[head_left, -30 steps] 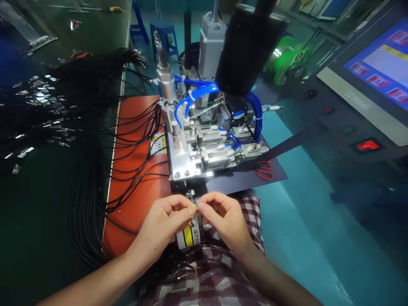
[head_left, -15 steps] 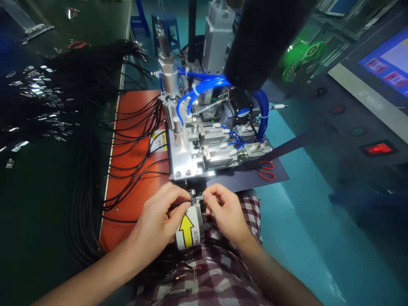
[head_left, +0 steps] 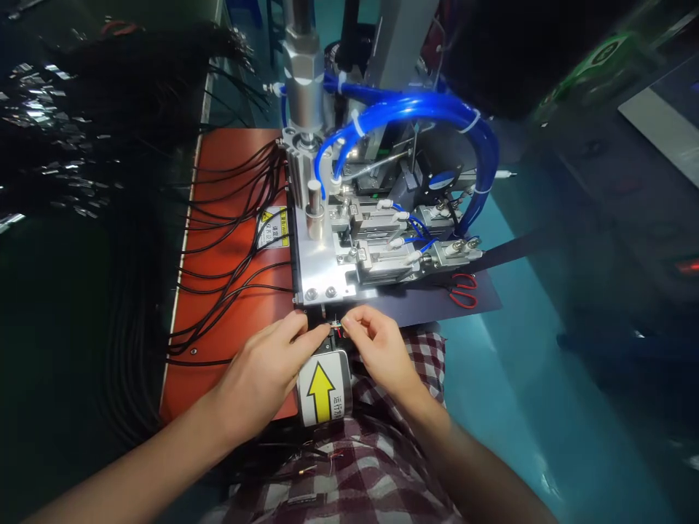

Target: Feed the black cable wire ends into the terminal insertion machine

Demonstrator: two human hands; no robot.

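Wires (head_left: 337, 327), thin and coloured, sit just off the smooth metal plate's (head_left: 322, 276) near edge, pinched by the right hand (head_left: 379, 348); the left hand's (head_left: 262, 367) thumb reaches them, grip unclear. The yellow arrow (head_left: 321, 397), partly covered earlier, shows whole.

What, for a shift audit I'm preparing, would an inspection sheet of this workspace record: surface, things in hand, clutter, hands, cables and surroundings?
Surface: orange-red board left of the metal machine; dark sheet showing at the machine's near right.
Things in hand: small piece with fine coloured wires, at the machine's near side; details too small to tell.
Clutter: red-handled tool on the dark sheet; loose wire ends over checked clothing.
Hands: right hand pinches at the small piece; left hand has its thumb beside it, grip unclear.
Cables: black cables cross the board towards the machine; blue tubes arch over it.
Surroundings: blue-green floor; dark, blurred panel with a red light at right.
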